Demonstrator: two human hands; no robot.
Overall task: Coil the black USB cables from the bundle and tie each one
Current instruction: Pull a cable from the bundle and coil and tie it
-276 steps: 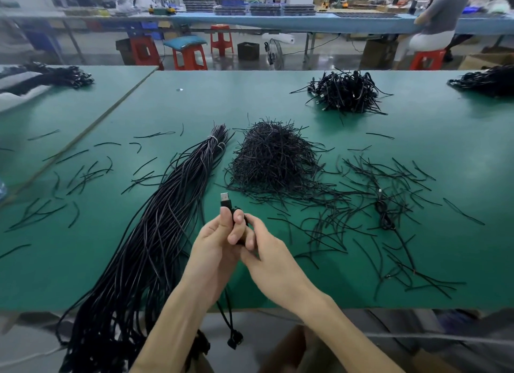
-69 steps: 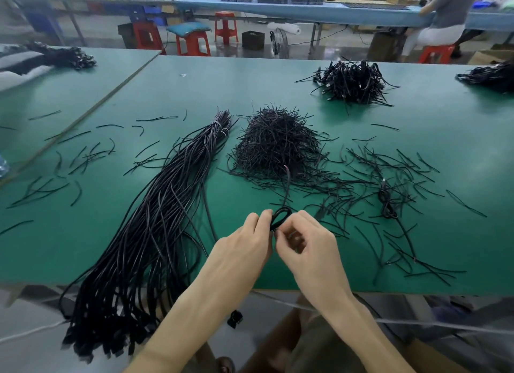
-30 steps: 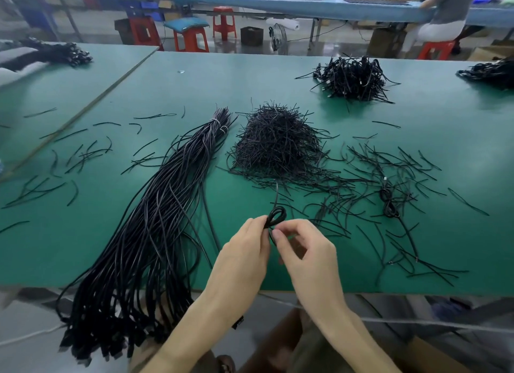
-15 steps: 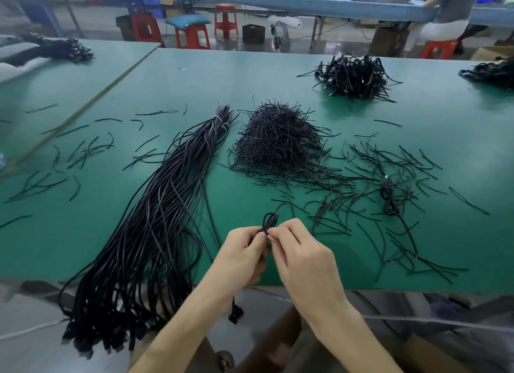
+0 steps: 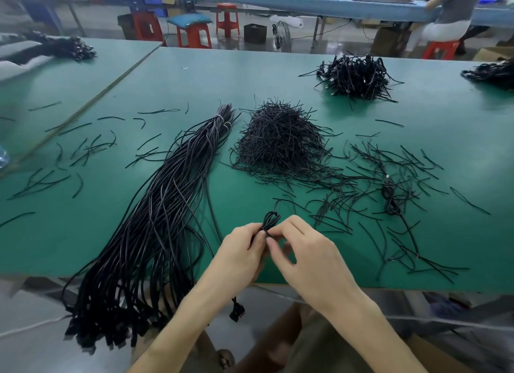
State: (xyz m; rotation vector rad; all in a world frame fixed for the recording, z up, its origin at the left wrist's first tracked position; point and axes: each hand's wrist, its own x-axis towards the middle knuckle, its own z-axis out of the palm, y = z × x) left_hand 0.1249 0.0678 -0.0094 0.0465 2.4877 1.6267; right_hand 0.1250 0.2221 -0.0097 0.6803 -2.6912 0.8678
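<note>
A long bundle of black USB cables point(image 5: 155, 225) lies across the green table point(image 5: 250, 77) and hangs over its near edge at the left. Just above that edge my left hand point(image 5: 239, 257) pinches one coiled black USB cable point(image 5: 270, 219); its small loops stick up between my fingertips. My right hand point(image 5: 308, 257) grips the same coil from the right, fingers pressed at its waist. A plug end point(image 5: 237, 313) of this cable dangles below the table under my left wrist. A heap of short black tie wires point(image 5: 281, 141) sits behind my hands.
Loose tie wires point(image 5: 395, 183) lie scattered right of my hands, with one coiled cable point(image 5: 389, 197) among them. A pile of coiled cables point(image 5: 356, 76) sits at the far middle, another point(image 5: 492, 73) at the far right. Red stools and a seated person are beyond the table.
Both hands have stayed together on the coil and drifted slightly toward the table's near edge. The loop sticking up has become narrower and tighter. The view has tilted a little.
</note>
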